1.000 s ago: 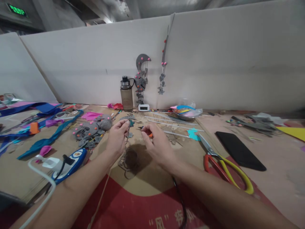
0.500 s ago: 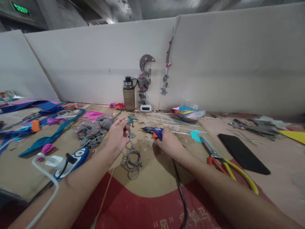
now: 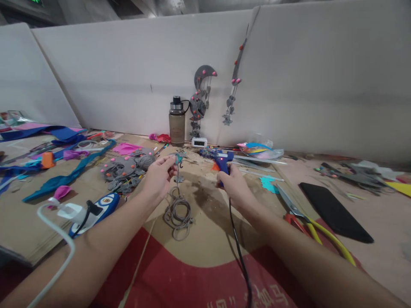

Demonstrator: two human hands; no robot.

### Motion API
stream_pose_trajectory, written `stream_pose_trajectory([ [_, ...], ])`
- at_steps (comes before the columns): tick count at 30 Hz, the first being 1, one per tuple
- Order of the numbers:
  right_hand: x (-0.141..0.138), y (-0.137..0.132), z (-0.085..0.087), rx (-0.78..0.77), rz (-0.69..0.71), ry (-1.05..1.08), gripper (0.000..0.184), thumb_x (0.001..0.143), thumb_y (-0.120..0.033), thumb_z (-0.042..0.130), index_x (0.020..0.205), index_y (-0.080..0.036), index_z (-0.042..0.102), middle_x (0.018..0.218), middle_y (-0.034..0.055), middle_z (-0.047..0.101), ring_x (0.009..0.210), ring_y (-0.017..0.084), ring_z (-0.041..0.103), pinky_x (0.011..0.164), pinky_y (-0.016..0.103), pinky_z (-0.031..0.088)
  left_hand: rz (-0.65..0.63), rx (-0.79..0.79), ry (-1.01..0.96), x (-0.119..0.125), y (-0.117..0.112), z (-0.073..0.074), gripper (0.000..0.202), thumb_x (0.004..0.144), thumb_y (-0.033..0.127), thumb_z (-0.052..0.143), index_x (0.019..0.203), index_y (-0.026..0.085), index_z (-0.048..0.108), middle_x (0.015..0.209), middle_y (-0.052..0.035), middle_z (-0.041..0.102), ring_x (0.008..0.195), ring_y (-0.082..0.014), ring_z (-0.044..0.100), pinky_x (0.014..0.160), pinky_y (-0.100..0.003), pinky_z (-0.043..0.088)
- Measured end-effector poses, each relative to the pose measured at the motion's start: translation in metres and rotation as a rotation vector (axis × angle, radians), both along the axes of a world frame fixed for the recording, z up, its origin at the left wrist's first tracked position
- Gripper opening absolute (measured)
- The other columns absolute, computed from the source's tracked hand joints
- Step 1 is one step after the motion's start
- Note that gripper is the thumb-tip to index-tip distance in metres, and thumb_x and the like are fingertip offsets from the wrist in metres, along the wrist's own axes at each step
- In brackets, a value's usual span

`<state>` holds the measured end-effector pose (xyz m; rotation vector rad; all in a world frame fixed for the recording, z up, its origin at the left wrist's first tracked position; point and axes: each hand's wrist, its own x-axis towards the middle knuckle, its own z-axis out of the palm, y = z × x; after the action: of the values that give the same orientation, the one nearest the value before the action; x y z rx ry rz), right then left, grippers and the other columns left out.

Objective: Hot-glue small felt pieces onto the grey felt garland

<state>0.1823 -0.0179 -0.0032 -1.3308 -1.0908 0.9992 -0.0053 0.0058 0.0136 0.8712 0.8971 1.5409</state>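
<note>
My left hand (image 3: 159, 176) pinches a grey cord and a small teal piece (image 3: 178, 160) at its fingertips. From there the grey cord (image 3: 177, 214) hangs down and lies in loose loops on the cardboard. My right hand (image 3: 236, 185) is wrapped around the handle of a blue glue gun (image 3: 222, 160), its nozzle pointing left toward the back of the table and a small red light glowing on its body. A black cable (image 3: 236, 246) runs from under that hand to the front edge. Grey felt pieces with pink and orange pompoms (image 3: 123, 168) lie left of my left hand.
Yellow- and red-handled scissors (image 3: 297, 214) and a black phone-like slab (image 3: 334, 211) lie on the right. Behind stand a bottle (image 3: 177, 124) and a small white clock (image 3: 199, 142). A power strip (image 3: 96, 214) sits by my left forearm. Felt ornaments (image 3: 198, 105) hang on the white panel.
My right hand has raised the glue gun off the tabletop and turned it more upright. My left hand keeps its pinch, with more of the teal piece showing. The view has shifted slightly.
</note>
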Motion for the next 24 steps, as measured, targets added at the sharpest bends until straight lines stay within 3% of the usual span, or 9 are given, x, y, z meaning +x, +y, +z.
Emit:
stream_pose_trajectory([
  [4, -0.012, -0.008, 0.004, 0.113, 0.035, 0.228, 0.035, 0.064, -0.020, 0.057, 0.094, -0.023, 0.039, 0.069, -0.0079, 0.048, 0.049, 0.008, 0.044, 0.042, 0.020, 0.035, -0.106, -0.012, 0.102, 0.011, -0.013, -0.001, 0.020, 0.063, 0.027, 0.075, 0.067, 0.014, 0.060, 0.054, 0.0012, 0.052, 0.046, -0.0062, 0.045, 0.043, -0.018, 0.034],
  [6, -0.015, -0.010, 0.004, 0.164, 0.034, 0.207, 0.039, 0.066, -0.027, 0.063, 0.096, -0.023, 0.039, 0.071, -0.0079, 0.050, 0.047, 0.006, 0.044, 0.042, 0.021, 0.035, -0.157, 0.029, 0.171, 0.016, -0.020, -0.002, 0.020, 0.065, 0.029, 0.075, 0.068, 0.015, 0.061, 0.055, 0.0005, 0.053, 0.046, -0.0069, 0.045, 0.044, -0.020, 0.035],
  [9, -0.017, -0.013, 0.003, 0.204, 0.045, 0.152, 0.046, 0.067, -0.036, 0.069, 0.100, -0.022, 0.041, 0.074, -0.0066, 0.053, 0.048, 0.006, 0.045, 0.045, 0.022, 0.037, -0.133, 0.095, 0.279, 0.022, -0.028, -0.005, 0.019, 0.066, 0.031, 0.075, 0.072, 0.016, 0.065, 0.057, -0.0006, 0.056, 0.047, -0.0084, 0.048, 0.045, -0.021, 0.037],
  [15, -0.021, -0.019, 0.003, 0.221, 0.055, 0.107, 0.051, 0.068, -0.036, 0.070, 0.107, -0.022, 0.041, 0.078, -0.0039, 0.057, 0.054, 0.008, 0.049, 0.050, 0.022, 0.039, -0.141, 0.109, 0.400, 0.029, -0.036, -0.008, 0.016, 0.069, 0.032, 0.073, 0.072, 0.018, 0.065, 0.055, 0.0001, 0.056, 0.045, -0.0093, 0.047, 0.043, -0.022, 0.035],
  [24, -0.020, -0.022, 0.004, 0.278, 0.098, 0.177, 0.033, 0.080, -0.039, 0.057, 0.105, -0.025, 0.040, 0.082, -0.0029, 0.060, 0.053, 0.008, 0.050, 0.050, 0.023, 0.043, -0.133, 0.095, 0.338, 0.029, -0.034, -0.012, 0.018, 0.068, 0.033, 0.073, 0.071, 0.018, 0.064, 0.056, 0.0000, 0.057, 0.044, -0.0093, 0.047, 0.043, -0.023, 0.035],
])
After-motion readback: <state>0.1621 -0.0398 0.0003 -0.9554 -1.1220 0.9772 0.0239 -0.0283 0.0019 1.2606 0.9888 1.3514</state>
